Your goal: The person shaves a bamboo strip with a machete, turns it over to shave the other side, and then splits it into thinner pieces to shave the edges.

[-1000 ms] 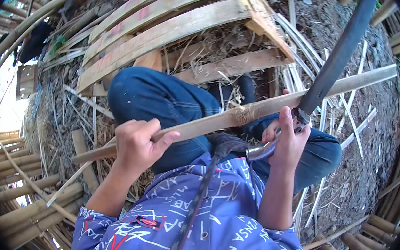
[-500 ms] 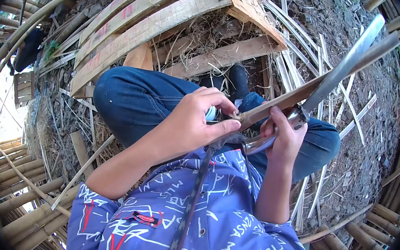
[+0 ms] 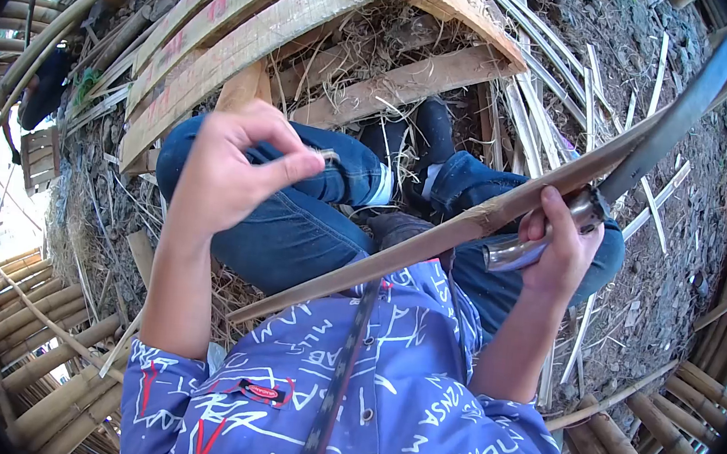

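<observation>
My right hand (image 3: 556,247) is closed round the metal tube handle of a large knife (image 3: 678,118), whose long blade points to the upper right. The same hand's thumb and fingers press a long split bamboo strip (image 3: 396,253) alongside it. One end of the strip reaches down left over the shirt, and the other lies behind the blade. My left hand (image 3: 245,170) is raised over the left knee, apart from the strip, with thumb and forefinger pinched on a small, blurred bamboo shaving (image 3: 327,154).
In front of my crossed legs (image 3: 292,228) stands a pallet-like wooden frame (image 3: 304,30) with curved-looking slats. Thin bamboo strips (image 3: 538,126) and shavings litter the ground. Bamboo pole walls (image 3: 44,317) rise on both sides. A dark shoe (image 3: 44,91) shows at the far left.
My left hand has left the bamboo strip and moved left and up, with a shaving in its pinch. My right hand has shifted slightly right with the knife and strip.
</observation>
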Available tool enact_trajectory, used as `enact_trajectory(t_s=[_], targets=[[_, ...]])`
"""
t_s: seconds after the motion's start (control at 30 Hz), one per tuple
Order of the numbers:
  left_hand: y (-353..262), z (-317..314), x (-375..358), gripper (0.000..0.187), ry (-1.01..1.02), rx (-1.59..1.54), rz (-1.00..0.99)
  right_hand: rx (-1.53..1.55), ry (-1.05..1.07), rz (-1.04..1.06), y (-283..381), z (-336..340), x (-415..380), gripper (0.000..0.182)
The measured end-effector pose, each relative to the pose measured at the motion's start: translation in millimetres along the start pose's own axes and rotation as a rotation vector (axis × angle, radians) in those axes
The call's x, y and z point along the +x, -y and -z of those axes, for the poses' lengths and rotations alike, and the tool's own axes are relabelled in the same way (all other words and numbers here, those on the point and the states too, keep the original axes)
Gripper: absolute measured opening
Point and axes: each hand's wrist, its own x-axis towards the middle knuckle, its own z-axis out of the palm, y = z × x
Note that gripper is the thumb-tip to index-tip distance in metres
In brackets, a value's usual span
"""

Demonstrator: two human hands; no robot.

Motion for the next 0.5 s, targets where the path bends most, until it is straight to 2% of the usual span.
enact_trajectory(t_s=[0.03,0.13,0.17,0.2,0.23,0.3,0.33,0.4,0.43,0.47,0.5], targets=[[-6,4,4,0.011,-0.067,0.079,-0.055,-0.004,0.001,-0.001,0,-1,0,0.010],[-37,-34,54,0.017,-0.179,-0.055,-0.241,0.025,-0.035,-0.021,0,1,3,0.012],[-35,-48,77,0.025,-0.095,0.074,-0.394,0.005,-0.025,-0.021,0,11,5,0.012],[-39,-70,90,0.040,-0.204,0.630,-0.526,0.021,0.013,-0.013,1,18,5,0.012],[-40,-93,95,0.054,-0.209,0.917,-0.425,0.016,-0.032,-0.004,8,16,2,0.013],[-52,-106,89,0.061,0.022,1.046,-0.357,0.022,-0.111,0.052,14,27,1,0.015],[-57,-103,80,0.061,0.025,1.040,-0.380,0.023,-0.127,0.068,17,33,3,0.015],[-57,-79,51,0.061,0.429,0.460,-0.354,0.079,-0.184,0.086,24,51,5,0.017],[-49,-68,39,0.066,0.561,0.323,-0.286,0.065,-0.224,0.113,27,57,10,0.017],[-44,-52,27,0.071,0.683,0.307,-0.165,0.085,-0.239,0.119,31,64,15,0.016],[-34,-42,12,0.075,0.682,0.331,-0.125,0.104,-0.248,0.125,36,71,21,0.016]])
